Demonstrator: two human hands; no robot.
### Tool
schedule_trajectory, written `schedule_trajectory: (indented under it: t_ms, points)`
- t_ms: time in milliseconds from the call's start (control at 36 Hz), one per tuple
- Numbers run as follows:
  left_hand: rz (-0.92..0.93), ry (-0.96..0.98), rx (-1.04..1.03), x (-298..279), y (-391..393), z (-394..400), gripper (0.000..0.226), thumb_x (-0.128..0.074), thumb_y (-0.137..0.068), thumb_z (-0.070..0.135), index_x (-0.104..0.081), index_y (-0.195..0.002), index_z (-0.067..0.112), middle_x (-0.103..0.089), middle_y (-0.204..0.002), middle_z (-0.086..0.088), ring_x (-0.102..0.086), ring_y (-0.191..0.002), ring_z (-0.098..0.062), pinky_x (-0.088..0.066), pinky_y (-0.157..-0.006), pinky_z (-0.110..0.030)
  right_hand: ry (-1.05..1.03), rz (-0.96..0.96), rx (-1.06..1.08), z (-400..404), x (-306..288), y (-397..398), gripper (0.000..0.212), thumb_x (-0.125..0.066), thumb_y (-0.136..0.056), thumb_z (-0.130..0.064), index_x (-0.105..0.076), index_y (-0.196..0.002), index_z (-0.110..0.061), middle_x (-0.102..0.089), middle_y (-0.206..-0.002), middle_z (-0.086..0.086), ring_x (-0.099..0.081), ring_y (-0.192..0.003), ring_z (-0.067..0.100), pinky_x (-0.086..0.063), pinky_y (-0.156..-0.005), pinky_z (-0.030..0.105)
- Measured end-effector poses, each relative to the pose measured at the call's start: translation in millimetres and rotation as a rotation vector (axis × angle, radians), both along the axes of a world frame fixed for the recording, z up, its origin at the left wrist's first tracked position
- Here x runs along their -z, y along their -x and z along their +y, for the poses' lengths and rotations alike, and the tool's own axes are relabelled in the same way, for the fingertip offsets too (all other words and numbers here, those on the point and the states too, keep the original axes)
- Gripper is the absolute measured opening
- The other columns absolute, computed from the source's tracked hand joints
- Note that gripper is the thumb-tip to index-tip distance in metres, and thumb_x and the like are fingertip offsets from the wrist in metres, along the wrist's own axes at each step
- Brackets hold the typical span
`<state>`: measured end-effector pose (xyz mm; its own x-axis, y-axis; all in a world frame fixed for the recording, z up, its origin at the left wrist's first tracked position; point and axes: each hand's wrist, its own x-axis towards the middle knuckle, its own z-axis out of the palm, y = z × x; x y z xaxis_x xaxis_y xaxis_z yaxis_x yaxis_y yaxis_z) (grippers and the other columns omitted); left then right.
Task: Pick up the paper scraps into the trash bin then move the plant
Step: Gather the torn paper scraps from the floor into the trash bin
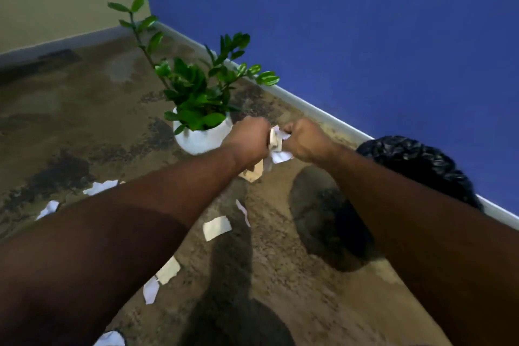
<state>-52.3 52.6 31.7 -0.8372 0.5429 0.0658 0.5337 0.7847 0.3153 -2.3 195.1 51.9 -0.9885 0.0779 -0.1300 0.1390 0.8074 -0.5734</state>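
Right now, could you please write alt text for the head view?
Both hands, left hand and right hand, clutch a wad of paper scraps above a carpet, near a potted plant and black-lined trash bin; more scraps litter the floor.

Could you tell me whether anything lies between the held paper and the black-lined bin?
Nothing visible does. Both hands, left and right, grip the paper wad; the trash bin sits just to its right.

Carpeted room corner [84, 109], blue wall [365, 22]
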Motion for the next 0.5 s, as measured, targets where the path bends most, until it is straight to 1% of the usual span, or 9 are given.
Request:
schedule_trajectory:
  t_ms: [83,139,167,194,278,333,361,444,500]
  points:
    - [0.060,-0.047,0.061,-22.3,-7.1,45.1,0.012,-0.069,-0.074,0.011,-0.072,-0.086,0.012,-0.074,-0.090,-0.013,-0.071,-0.090,-0.033,-0.043,-0.065,-0.029,-0.041,0.085,0.091,38.9,-23.7,-12.9,0.024,-0.075,-0.085,-0.029,-0.067,-0.068,-0.012,-0.055,-0.070,0.019,-0.043,-0.068,0.004,-0.033,-0.049,0.012]
    - [0.069,-0.073,0.108,-35.3,-14.1,73.8,0.010,-0.070,-0.073,0.012,-0.072,-0.082,0.012,-0.074,-0.087,-0.013,-0.071,-0.087,-0.032,-0.047,-0.065,-0.030,-0.066,0.114,0.162,64.4,-35.4,-22.7,0.038,-0.066,-0.092,-0.032,-0.059,-0.059,-0.014,-0.053,-0.062,0.006,-0.042,-0.056,0.003,-0.033,-0.048,0.015]
    - [0.073,-0.087,0.131,-40.3,-17.4,87.1,0.009,-0.069,-0.073,0.013,-0.071,-0.082,0.012,-0.074,-0.087,-0.013,-0.071,-0.087,-0.032,-0.049,-0.066,-0.031,-0.075,0.129,0.198,76.3,-40.3,-28.5,0.043,-0.062,-0.094,-0.033,-0.054,-0.056,-0.016,-0.051,-0.059,0.000,-0.041,-0.053,0.004,-0.033,-0.048,0.018]
    - [0.075,-0.099,0.152,-44.1,-20.7,99.9,0.008,-0.069,-0.073,0.012,-0.070,-0.082,0.013,-0.073,-0.087,-0.012,-0.070,-0.086,-0.033,-0.051,-0.067,-0.032,-0.087,0.140,0.228,87.4,-45.5,-34.8,0.044,-0.060,-0.096,-0.032,-0.051,-0.055,-0.017,-0.049,-0.058,-0.001,-0.041,-0.053,0.007,-0.032,-0.048,0.022]
    - [0.075,-0.131,0.191,-53.3,-33.6,135.2,0.011,-0.070,-0.072,0.008,-0.065,-0.080,0.015,-0.070,-0.083,-0.009,-0.068,-0.082,-0.033,-0.045,-0.062,-0.033,-0.139,0.136,0.289,118.2,-58.3,-55.9,0.034,-0.063,-0.092,-0.029,-0.058,-0.068,-0.006,-0.052,-0.064,0.007,-0.043,-0.060,0.018,-0.031,-0.050,0.025]
    - [0.074,-0.161,0.211,-55.8,-43.5,158.3,0.012,-0.063,-0.075,0.004,-0.061,-0.077,0.016,-0.068,-0.083,-0.009,-0.066,-0.082,-0.034,-0.040,-0.061,-0.033,-0.157,0.137,0.335,137.5,-63.8,-71.2,0.034,-0.064,-0.089,-0.029,-0.060,-0.074,0.001,-0.050,-0.065,0.008,-0.042,-0.061,0.018,-0.031,-0.051,0.026]
    - [0.075,-0.173,0.218,-56.0,-48.6,169.5,0.014,-0.060,-0.075,0.003,-0.059,-0.077,0.017,-0.068,-0.084,-0.010,-0.065,-0.083,-0.035,-0.040,-0.062,-0.033,-0.172,0.135,0.355,146.9,-65.8,-78.6,0.033,-0.065,-0.088,-0.028,-0.060,-0.074,0.001,-0.049,-0.064,0.007,-0.041,-0.061,0.018,-0.032,-0.052,0.026]
    - [0.076,-0.208,0.246,-53.9,-65.5,198.0,0.017,-0.057,-0.078,0.002,-0.054,-0.076,0.018,-0.065,-0.082,-0.008,-0.064,-0.085,-0.036,-0.038,-0.061,-0.035,-0.234,0.123,0.396,171.6,-69.1,-100.1,0.026,-0.067,-0.083,-0.023,-0.055,-0.064,-0.010,-0.048,-0.056,0.000,-0.041,-0.054,0.016,-0.031,-0.048,0.024]
    - [0.063,-0.249,0.268,-51.3,-78.0,212.7,0.018,-0.055,-0.078,0.001,-0.051,-0.075,0.018,-0.059,-0.076,-0.006,-0.064,-0.082,-0.035,-0.037,-0.060,-0.035,-0.246,0.124,0.419,186.3,-68.8,-113.6,0.030,-0.066,-0.082,-0.019,-0.049,-0.057,-0.015,-0.045,-0.052,-0.005,-0.039,-0.049,0.012,-0.029,-0.045,0.024]
